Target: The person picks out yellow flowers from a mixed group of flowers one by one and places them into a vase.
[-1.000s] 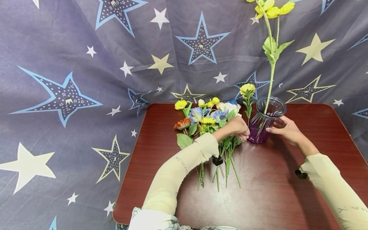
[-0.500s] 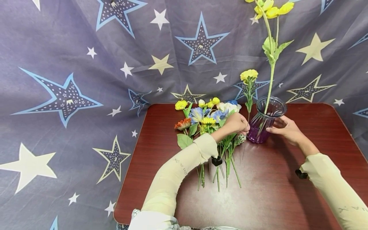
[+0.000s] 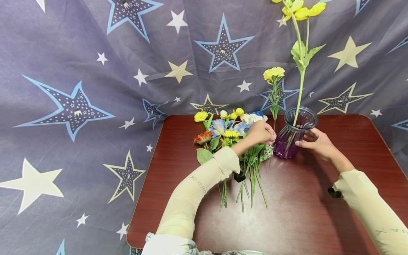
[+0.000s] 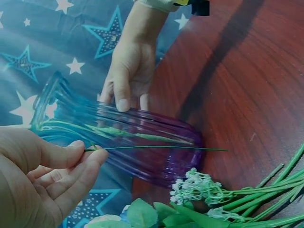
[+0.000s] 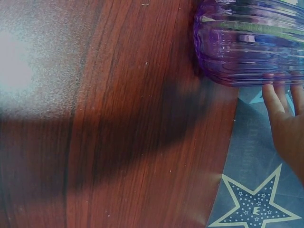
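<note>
In the head view my left hand [image 3: 259,134] pinches the thin stem of a ruffled yellow flower [image 3: 274,74], held upright just left of the vase. The left wrist view shows thumb and fingertips of the left hand [image 4: 61,173] on that stem [image 4: 161,147], whose bare lower end crosses in front of the glass. My right hand [image 3: 318,143] holds the ribbed blue-to-purple glass vase [image 3: 288,141] by its right side, thumb in front. One tall yellow flower stem [image 3: 301,85] with leaves stands in the vase. Fingertips of the right hand [image 5: 285,118] meet the glass in the right wrist view.
A pile of flowers lies left of the vase, with an orange flower [image 3: 203,137], blue flowers [image 3: 218,126] and several green stems [image 3: 242,193] toward the front. Small white blossoms [image 4: 194,187] lie near the vase base. A star-patterned cloth [image 3: 178,46] hangs behind the reddish-brown table [image 3: 287,212].
My left hand has risen slightly and shifted a little left, lifting the yellow flower higher beside the vase. The right hand and the vase have stayed in place.
</note>
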A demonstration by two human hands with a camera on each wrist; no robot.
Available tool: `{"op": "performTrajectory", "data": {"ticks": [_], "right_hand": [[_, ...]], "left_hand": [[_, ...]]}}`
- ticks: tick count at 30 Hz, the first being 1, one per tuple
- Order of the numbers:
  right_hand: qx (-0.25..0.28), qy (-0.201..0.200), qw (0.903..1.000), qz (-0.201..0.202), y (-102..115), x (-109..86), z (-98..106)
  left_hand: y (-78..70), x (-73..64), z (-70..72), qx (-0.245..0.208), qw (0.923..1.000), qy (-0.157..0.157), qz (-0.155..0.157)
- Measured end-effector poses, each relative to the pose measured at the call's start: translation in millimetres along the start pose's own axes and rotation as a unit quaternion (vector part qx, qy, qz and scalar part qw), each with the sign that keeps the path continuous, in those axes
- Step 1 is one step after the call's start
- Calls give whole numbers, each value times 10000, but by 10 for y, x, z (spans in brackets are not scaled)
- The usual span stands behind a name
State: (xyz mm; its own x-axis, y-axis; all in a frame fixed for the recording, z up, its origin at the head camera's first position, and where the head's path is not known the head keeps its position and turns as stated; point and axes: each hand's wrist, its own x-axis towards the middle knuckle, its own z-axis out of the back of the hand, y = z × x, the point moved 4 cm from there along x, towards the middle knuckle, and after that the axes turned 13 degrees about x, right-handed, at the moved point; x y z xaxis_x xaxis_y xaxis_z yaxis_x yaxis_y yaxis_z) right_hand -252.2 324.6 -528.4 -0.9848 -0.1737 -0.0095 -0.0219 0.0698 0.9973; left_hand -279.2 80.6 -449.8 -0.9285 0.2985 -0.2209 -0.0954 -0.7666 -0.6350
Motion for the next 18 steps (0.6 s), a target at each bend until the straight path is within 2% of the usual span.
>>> {"op": "performTrajectory", "data": {"ticks": [9,15,18], "right_hand": [[186,45,9998,22,-40,17,32],[196,75,9998,34,-55,24,37],[196,81,9998,34,-57,26,38]], "left_hand": [[-48,29,154,202,9992,-236,-239],[-106,24,294,-137,9983,-257,-508],[-135,22,383,-41,9974,-403,-599]]}}
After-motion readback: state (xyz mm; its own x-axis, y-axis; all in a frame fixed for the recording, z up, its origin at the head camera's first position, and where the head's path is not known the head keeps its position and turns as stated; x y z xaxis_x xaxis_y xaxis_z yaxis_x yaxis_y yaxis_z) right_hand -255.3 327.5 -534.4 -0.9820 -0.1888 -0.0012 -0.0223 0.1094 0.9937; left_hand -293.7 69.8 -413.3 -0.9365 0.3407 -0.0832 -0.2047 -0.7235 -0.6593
